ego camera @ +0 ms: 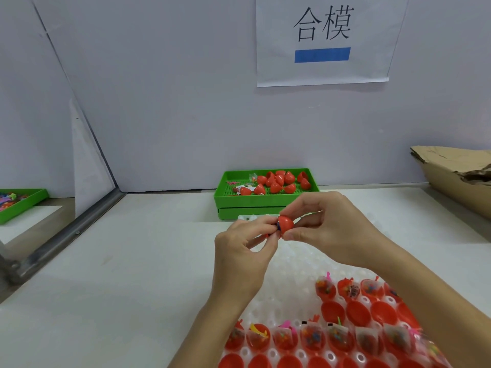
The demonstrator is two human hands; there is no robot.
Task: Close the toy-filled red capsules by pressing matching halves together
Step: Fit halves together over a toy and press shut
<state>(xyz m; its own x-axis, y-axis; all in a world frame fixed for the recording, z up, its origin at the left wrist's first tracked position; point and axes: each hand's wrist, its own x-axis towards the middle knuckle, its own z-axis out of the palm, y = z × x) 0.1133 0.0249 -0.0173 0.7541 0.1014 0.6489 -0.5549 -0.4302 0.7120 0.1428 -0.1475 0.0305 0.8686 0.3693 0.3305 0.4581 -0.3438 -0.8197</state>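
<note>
- Red plastic capsule (284, 226) is held in the air above the white table (132, 261), in the middle of the scene, between both hands; its rounded upper half faces the camera, and a bit of blue shows at its left edge where the halves meet; whether the seam is fully closed cannot be told
- right hand (332, 229) pinches the capsule's right side, thumb beneath and curled fingers over the top
- left hand (247, 251) grips the capsule's left side with curled fingertips; the lower half is mostly hidden behind them
- white moulded tray (292, 264) lies on the table just near of the hands, stretching to the near right; its far cups are bare
- open capsule halves (356, 312) sit in the tray's near rows; some hold clear packets of small coloured toys, others are bare red cups
- green tray (265, 200) stands beyond the hands by the far wall, holding loose red halves (279, 181) and a few packets at its left end
- second green tray (24, 205) with coloured pieces sits at the far left, past a metal rail (79, 224)
- torn cardboard (457, 171) rests at the far right
- paper sign (324, 41) with black characters and a blue bar hangs on the wall
</note>
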